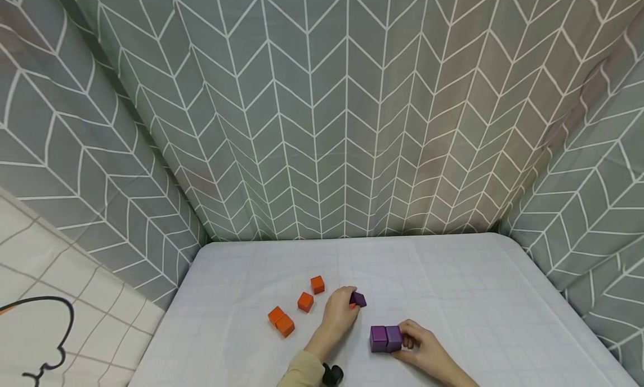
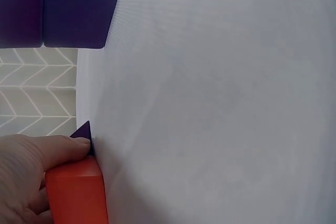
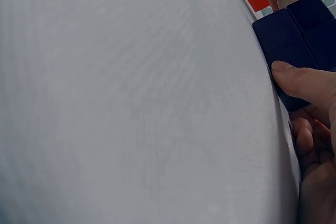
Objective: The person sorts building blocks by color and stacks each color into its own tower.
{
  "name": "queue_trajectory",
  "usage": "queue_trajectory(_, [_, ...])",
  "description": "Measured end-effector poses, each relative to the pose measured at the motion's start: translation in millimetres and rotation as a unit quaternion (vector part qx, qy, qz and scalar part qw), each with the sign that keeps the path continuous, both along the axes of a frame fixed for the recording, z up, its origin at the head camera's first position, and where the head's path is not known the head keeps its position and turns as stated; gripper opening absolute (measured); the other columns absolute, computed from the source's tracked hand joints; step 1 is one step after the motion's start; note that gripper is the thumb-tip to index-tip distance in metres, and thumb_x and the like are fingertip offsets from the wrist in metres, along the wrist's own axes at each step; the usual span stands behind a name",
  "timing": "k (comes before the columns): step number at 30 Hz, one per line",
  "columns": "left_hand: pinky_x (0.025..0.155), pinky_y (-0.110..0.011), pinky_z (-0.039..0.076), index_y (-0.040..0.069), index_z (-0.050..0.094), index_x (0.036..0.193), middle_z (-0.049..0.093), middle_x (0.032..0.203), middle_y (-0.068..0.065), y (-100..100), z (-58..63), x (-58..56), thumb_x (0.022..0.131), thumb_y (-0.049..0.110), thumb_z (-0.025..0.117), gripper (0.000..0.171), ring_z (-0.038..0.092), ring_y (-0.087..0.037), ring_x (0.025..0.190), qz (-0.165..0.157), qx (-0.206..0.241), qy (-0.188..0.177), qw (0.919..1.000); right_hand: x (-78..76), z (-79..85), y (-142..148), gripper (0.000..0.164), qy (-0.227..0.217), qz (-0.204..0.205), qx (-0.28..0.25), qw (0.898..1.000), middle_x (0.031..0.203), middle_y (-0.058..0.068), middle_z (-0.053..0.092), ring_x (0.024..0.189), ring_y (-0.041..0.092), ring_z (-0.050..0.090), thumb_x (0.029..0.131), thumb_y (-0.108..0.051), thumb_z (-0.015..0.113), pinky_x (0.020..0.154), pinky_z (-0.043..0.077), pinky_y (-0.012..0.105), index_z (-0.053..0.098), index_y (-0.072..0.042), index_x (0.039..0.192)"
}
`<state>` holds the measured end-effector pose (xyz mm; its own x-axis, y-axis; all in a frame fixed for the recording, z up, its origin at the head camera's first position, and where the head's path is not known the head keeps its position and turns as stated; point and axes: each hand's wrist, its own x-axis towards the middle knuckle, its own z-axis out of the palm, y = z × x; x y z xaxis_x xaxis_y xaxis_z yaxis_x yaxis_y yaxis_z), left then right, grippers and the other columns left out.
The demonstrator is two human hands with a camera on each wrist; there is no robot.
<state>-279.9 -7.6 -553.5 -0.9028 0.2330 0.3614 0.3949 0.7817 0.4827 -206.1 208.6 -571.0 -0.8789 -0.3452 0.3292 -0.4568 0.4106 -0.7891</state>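
Note:
My left hand [image 1: 340, 311] pinches a small purple wedge-shaped block [image 1: 358, 298] near the middle of the table. A sliver of orange shows beside it. In the left wrist view the thumb lies between the wedge's purple tip [image 2: 84, 134] and an orange block [image 2: 77, 195]; the fingers behind that block are partly hidden. To the right and nearer, my right hand [image 1: 425, 348] grips a pair of purple cubes [image 1: 386, 339] standing side by side, thumb and fingers at their right end. The right wrist view shows its thumb on the dark face of these blocks [image 3: 286, 51].
Left of my left hand lie two separate orange cubes [image 1: 317, 284] [image 1: 305, 302] and two touching orange cubes [image 1: 281, 321]. A white cloth covers the table [image 1: 241, 264]. Patterned grey curtains [image 1: 327, 124] hang behind and at both sides.

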Motion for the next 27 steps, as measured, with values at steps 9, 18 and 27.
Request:
queue_trajectory(9, [0.071,-0.028,0.048,0.002,0.065,0.095,0.065,0.086,-0.007,-2.7,1.2,0.4,0.066,0.006,0.074,0.031,0.06,-0.017,0.079,-0.021,0.003,-0.006,0.9998,1.7,-1.9,-0.6,0.026,-0.005,0.001,0.0,1.0,0.083,-0.009,0.05,0.066,0.012,0.046,0.066,-0.022,0.076,0.054,0.039,0.022,0.059,-0.02,0.087])
queue_trajectory(18, [0.079,-0.03,0.047,0.003,0.063,0.103,0.064,0.097,-0.007,-0.4,14.5,-2.3,0.071,0.007,0.072,0.033,0.059,-0.017,0.091,-0.032,0.028,0.007,0.9991,1.4,-2.4,0.4,0.028,0.003,0.001,-0.004,1.0,0.084,-0.008,0.05,0.066,0.012,0.047,0.065,-0.02,0.077,0.054,0.04,0.023,0.059,-0.019,0.087])
queue_trajectory(27, [0.079,-0.029,0.047,0.003,0.061,0.108,0.063,0.1,-0.007,2.8,48.2,7.7,0.075,0.011,0.071,0.035,0.058,-0.017,0.093,-0.057,0.045,0.057,0.9958,-0.9,-1.7,1.4,0.031,0.017,-0.007,0.008,1.0,0.083,-0.01,0.05,0.065,0.01,0.047,0.063,-0.016,0.078,0.054,0.039,0.02,0.059,-0.02,0.086])
